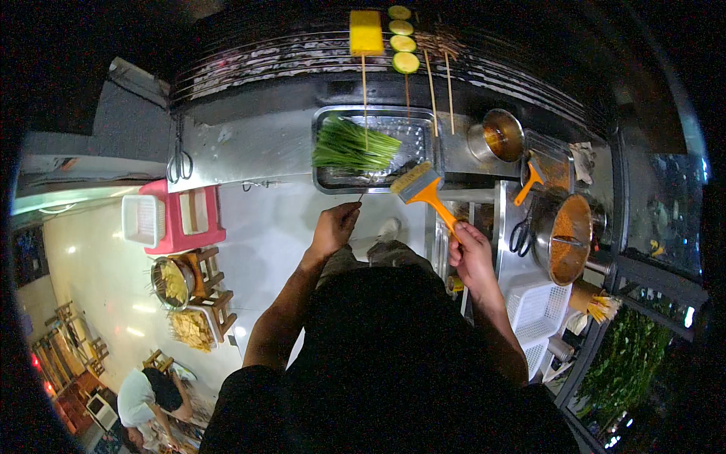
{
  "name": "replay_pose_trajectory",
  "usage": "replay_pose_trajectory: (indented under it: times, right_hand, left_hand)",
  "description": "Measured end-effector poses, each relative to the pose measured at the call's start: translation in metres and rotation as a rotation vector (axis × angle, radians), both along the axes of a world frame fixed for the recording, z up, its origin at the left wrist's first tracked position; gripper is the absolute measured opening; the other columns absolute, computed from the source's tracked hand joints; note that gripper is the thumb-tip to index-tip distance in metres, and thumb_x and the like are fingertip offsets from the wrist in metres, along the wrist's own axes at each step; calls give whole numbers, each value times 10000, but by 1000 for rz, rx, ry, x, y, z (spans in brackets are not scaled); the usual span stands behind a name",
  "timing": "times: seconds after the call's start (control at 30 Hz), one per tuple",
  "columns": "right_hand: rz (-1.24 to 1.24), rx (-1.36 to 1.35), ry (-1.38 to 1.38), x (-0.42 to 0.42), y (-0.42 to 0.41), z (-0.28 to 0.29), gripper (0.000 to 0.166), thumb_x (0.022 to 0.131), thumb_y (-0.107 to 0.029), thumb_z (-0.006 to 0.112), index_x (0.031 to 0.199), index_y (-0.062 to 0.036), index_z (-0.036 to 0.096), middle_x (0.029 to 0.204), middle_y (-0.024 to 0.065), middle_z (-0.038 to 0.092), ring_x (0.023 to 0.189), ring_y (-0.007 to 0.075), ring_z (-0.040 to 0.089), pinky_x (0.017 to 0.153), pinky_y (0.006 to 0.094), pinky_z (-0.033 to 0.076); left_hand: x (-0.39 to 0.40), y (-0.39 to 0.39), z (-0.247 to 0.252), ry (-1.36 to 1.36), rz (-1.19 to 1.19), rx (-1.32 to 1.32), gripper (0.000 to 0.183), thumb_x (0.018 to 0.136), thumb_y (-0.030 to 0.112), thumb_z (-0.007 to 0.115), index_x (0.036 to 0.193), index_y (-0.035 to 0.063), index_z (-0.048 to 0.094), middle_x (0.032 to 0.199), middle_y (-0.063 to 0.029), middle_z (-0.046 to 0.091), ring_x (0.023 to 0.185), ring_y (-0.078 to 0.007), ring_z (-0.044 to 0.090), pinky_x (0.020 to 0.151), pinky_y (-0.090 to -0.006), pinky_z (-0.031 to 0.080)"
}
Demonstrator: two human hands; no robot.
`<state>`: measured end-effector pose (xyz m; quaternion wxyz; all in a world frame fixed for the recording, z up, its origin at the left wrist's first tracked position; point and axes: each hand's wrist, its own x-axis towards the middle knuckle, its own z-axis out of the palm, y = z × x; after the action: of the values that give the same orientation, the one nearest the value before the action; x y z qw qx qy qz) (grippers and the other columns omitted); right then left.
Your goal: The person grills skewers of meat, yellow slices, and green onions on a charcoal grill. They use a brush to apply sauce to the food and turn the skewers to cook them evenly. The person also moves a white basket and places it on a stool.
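My right hand [472, 249] grips the orange handle of a wide flat brush [425, 190], its bristles over the lower right corner of a metal tray [319, 180]. Skewered green stalks [354, 146], perhaps chives, lie in the tray. My left hand [336, 227] pinches the end of a thin skewer [361, 198] at the tray's near edge. On the grill [272, 54] beyond are a yellow block on a stick [366, 34], a skewer of zucchini slices [403, 43] and skewers of small dark pieces [439, 44], their sticks reaching over the tray and counter.
Right of the tray stand a metal pot of sauce [503, 136], a second orange brush [532, 180], scissors [522, 234], a bowl of red-orange spice [569, 244] and white baskets [539, 309]. Scissors [180, 162] lie at left. A pink stool [170, 221] and a person [139, 397] are lower left.
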<state>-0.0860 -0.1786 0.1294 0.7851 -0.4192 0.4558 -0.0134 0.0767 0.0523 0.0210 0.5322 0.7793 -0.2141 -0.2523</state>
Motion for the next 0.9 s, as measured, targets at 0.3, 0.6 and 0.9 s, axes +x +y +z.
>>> replay_pose_trajectory:
  times: [0.3,0.6,0.9]
  right_hand:
    - [341,-732,82,33,9,-46,204,885,-186,549,912,13,586,617,6,502,525,90,427,477,258,362]
    - [-71,-82,-19,46,-18,-28,117,866,-169,571,917,-64,561,580,-37,454,432,55,358,374,209,275]
    - [-91,-723,76,-1,-144,91,204,862,-230,566,887,-36,622,574,-19,488,447,54,399,404,210,297]
  left_hand:
    - [7,-26,-23,230,-131,157,228,884,188,554,970,-4,643,656,-106,599,576,-137,551,539,-286,436]
    - [14,-24,-24,425,-40,-3,204,871,155,564,925,-17,659,605,-33,551,544,-95,484,497,-258,377]
    - [-7,-18,-16,557,-25,-124,267,902,218,543,996,-15,633,628,-36,563,521,-89,478,475,-240,372]
